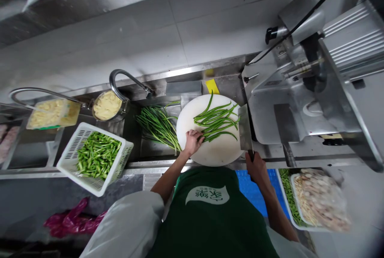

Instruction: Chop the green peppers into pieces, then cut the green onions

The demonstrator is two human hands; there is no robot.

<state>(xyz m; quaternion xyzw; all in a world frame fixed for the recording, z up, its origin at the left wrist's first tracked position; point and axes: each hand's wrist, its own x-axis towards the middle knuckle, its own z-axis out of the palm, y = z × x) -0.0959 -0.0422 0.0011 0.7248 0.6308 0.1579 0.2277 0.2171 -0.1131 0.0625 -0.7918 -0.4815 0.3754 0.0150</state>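
Observation:
Long thin green pods, looking like green beans (220, 117), lie side by side across a round white cutting board (207, 156). My left hand (193, 142) rests on the board with its fingers curled over the beans' left ends. In my right hand (256, 167) is the handle of a cleaver (245, 128). Its broad blade points away from me over the board's right edge, close to the beans' right tips. Left of the board, a bunch of green scallions (159, 126) lies in a sink.
A white basket (64, 166) of cut green pieces stands left, near a pot (107, 106) of pale slices and a plastic tub (54, 114). A metal slicing machine (312, 74) fills the right, with another cleaver (286, 124) on it. Bagged food (322, 198) sits lower right.

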